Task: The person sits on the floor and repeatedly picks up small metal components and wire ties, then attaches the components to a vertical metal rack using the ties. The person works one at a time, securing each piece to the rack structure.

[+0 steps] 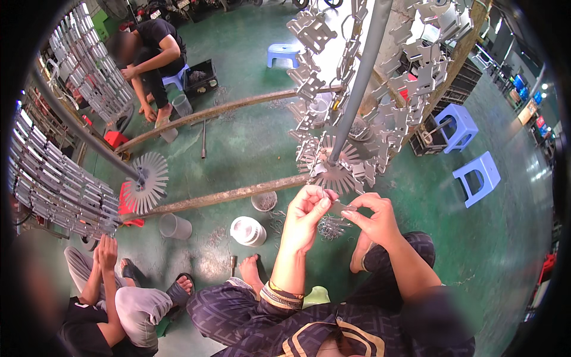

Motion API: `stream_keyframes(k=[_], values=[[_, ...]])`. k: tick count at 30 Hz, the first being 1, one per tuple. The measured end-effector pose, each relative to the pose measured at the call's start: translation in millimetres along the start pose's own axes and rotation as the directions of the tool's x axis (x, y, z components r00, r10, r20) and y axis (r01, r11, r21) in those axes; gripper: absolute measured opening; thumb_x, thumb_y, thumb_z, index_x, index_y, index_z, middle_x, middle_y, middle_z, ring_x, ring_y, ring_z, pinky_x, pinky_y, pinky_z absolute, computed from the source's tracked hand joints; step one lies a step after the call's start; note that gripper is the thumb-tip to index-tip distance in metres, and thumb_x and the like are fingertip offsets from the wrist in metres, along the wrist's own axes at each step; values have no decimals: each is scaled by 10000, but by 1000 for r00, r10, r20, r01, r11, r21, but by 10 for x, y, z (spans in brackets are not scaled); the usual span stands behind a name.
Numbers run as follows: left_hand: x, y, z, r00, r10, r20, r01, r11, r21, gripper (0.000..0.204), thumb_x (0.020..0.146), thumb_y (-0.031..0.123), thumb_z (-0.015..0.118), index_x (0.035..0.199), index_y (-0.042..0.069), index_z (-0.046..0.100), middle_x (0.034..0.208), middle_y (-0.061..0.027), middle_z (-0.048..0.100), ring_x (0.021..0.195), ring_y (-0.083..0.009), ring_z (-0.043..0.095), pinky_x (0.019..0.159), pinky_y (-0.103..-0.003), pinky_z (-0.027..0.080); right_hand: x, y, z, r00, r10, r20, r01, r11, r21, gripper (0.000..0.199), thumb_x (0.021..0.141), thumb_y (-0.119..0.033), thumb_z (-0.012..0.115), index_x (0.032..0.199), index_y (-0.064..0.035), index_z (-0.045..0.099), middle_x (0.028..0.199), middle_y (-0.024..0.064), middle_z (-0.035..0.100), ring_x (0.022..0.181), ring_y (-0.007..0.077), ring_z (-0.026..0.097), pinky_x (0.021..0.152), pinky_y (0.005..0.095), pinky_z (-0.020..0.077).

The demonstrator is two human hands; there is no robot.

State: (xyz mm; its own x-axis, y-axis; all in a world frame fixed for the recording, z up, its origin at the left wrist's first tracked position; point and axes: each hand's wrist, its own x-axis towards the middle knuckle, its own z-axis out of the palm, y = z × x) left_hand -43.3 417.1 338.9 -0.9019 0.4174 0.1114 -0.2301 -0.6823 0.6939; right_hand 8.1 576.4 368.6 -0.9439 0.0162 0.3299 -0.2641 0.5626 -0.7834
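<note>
My left hand (304, 215) is closed, thumb and fingers pinched at one end of a small flat grey metal plate (340, 208). The other end is pinched by my right hand (379, 219). A thin wire seems to stand up by my left fingertips, too small to make out well. Just beyond my hands a slotted metal disc (329, 172) with radiating blades sits at the foot of a grey pole (358, 83). Chains of bent metal brackets (310, 34) hang around that pole. Beneath my hands lies a heap of wire hooks (333, 228).
Rusty beams (226, 196) cross ahead at low height. A white bucket (248, 231) and a tub of small parts (264, 201) stand left of my hands. One person's hands (106, 253) work at a left rack; another person (156, 53) sits farther back. Blue stools (479, 177) stand right.
</note>
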Motion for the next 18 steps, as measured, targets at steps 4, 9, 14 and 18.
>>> stream_keyframes(k=[4, 9, 14, 18], values=[[-83, 163, -41, 980, 140, 140, -170, 957, 236, 93, 831, -25, 555, 906, 11, 514, 887, -75, 584, 886, -142, 564, 768, -264, 447, 29, 92, -6, 995, -9, 101, -21, 959, 284, 115, 756, -108, 658, 828, -21, 639, 767, 93, 627, 713, 176, 586, 701, 298, 435], [-221, 444, -53, 968, 185, 167, -231, 918, 322, 102, 813, -32, 574, 887, 6, 514, 864, -68, 563, 885, -181, 568, 783, -296, 448, 169, 172, 246, 957, 278, 81, -281, 959, 25, 247, 791, -73, 599, 1026, 5, 600, 948, 154, 617, 760, 218, 612, 709, 281, 467], [-316, 650, -30, 958, 263, 112, -286, 900, 329, 125, 786, -37, 599, 856, 0, 502, 823, -90, 560, 864, -232, 574, 788, -348, 455, 421, 824, 838, 999, 17, 49, 4, 920, -392, 366, 775, -4, 548, 1140, -19, 523, 1047, 169, 581, 893, 338, 587, 772, 396, 475], [-416, 793, -126, 932, 343, 120, -363, 888, 283, 121, 790, -70, 568, 870, 0, 511, 861, -87, 558, 882, -205, 574, 785, -316, 454, 771, 1033, 1130, 984, 169, 58, -127, 889, -439, 392, 772, 24, 511, 1160, -27, 494, 1114, 152, 554, 943, 340, 574, 800, 408, 471]])
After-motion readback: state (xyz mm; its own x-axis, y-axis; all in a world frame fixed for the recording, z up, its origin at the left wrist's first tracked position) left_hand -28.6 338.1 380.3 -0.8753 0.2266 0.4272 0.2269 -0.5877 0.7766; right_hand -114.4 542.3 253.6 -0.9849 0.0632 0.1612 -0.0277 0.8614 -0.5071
